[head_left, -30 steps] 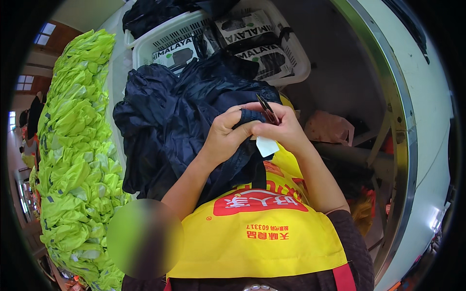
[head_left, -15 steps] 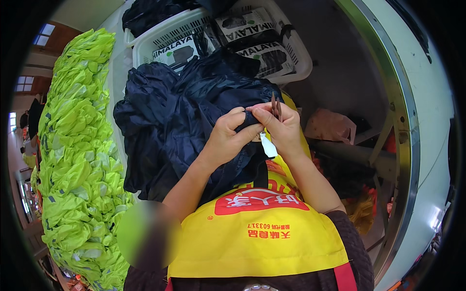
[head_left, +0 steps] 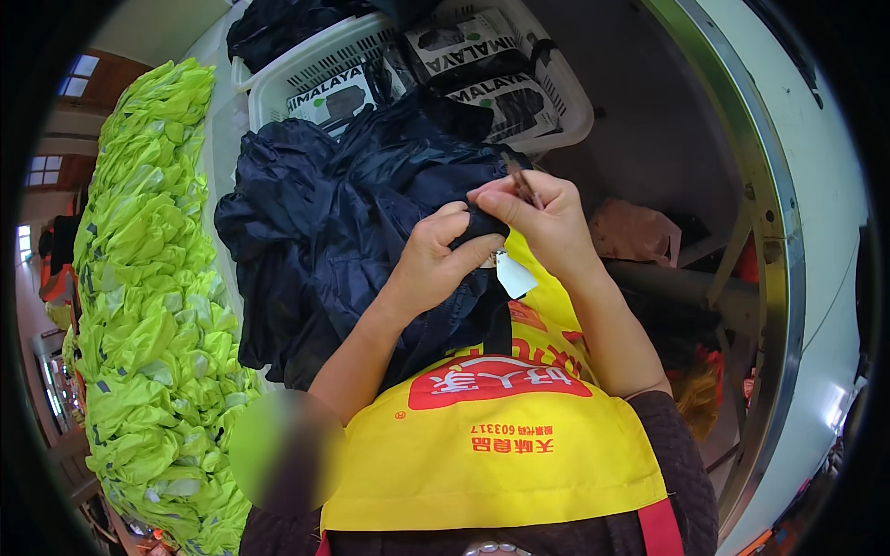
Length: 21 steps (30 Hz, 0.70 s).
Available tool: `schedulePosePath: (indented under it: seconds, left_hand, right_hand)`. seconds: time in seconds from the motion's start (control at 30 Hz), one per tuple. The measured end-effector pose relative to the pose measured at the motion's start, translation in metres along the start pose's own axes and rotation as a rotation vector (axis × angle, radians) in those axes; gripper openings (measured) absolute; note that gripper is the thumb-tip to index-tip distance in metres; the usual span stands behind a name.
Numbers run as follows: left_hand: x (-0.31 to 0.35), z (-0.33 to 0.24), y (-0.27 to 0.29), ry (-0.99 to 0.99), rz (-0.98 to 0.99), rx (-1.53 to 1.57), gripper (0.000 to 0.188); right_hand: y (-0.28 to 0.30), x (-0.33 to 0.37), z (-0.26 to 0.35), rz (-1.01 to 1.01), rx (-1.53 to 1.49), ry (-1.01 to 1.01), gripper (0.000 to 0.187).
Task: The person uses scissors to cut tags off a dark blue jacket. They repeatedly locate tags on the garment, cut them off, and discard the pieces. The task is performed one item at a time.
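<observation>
A dark navy garment of thin, crumpled fabric spreads over my lap and the table in front of me. My left hand pinches its edge between thumb and fingers. A white tag hangs from the cloth just below those fingers. Close on the right, my right hand is closed around small brown thread snips, whose pointed blades stick up past the fingers. The right thumb and forefinger meet near the garment's edge; whether they hold a thread is too small to tell.
A white plastic basket behind the garment holds several flat printed packages. Yellow-green garments form a long heap at the left. A metal-edged surface curves along the right, beside a pink bag. A yellow apron covers my front.
My right hand has pulled slightly up and right, away from the left fingers, and the snips have tilted left. My left hand keeps its pinch; the tag has swung a little.
</observation>
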State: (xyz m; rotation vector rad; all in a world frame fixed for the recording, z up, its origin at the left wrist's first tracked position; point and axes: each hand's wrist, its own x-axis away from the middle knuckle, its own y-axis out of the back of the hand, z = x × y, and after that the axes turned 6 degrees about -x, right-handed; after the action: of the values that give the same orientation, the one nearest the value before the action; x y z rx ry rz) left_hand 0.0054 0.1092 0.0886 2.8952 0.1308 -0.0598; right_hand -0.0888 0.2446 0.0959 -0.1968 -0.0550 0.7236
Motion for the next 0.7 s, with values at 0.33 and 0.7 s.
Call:
schedulePosePath:
  seconds: [0.33, 0.7]
  left_hand:
    - [0.002, 0.001, 0.004, 0.045, -0.014, 0.169, 0.009]
    - [0.001, -0.003, 0.002, 0.009, 0.063, 0.147, 0.01]
  right_hand:
    - [0.043, 0.029, -0.001, 0.067, 0.223, -0.057, 0.031]
    - [0.033, 0.026, 0.002, 0.238, 0.409, 0.017, 0.026]
